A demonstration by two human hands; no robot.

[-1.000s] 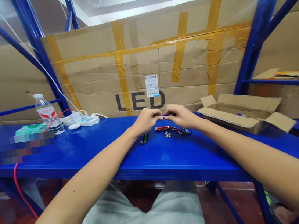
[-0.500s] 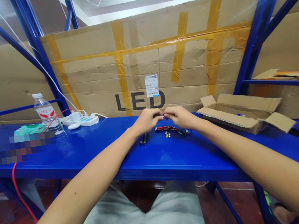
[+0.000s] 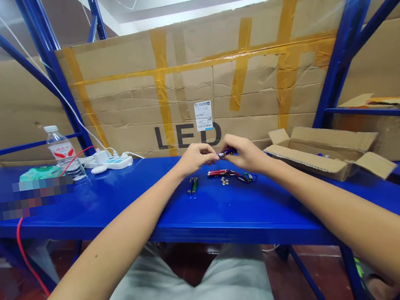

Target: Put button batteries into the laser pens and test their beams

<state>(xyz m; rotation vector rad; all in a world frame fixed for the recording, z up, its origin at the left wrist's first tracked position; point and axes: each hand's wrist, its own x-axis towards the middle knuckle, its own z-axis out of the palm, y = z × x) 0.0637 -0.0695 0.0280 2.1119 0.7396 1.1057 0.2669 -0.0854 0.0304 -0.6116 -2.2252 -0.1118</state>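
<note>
Both my hands meet above the middle of the blue metal shelf (image 3: pixel 125 200). My right hand (image 3: pixel 243 154) pinches a small blue pen-shaped light (image 3: pixel 227 152) that points left. My left hand (image 3: pixel 195 157) is closed, its fingertips at the light's left tip; what they pinch is too small to make out. Below the hands lie a green pen light (image 3: pixel 192 185), a red pen light (image 3: pixel 220 172), several small button cells (image 3: pixel 224 181) and a keyring clip (image 3: pixel 246 177).
An open cardboard box (image 3: pixel 325 151) sits at the right. At the left stand a water bottle (image 3: pixel 62 152), a white power strip (image 3: pixel 110 161) with cables and a green packet (image 3: pixel 39 173). A big taped "LED" carton (image 3: pixel 211 74) closes off the back.
Both hands have risen slightly off the shelf. The blue light now shows more between my right fingers, tilted up a little.
</note>
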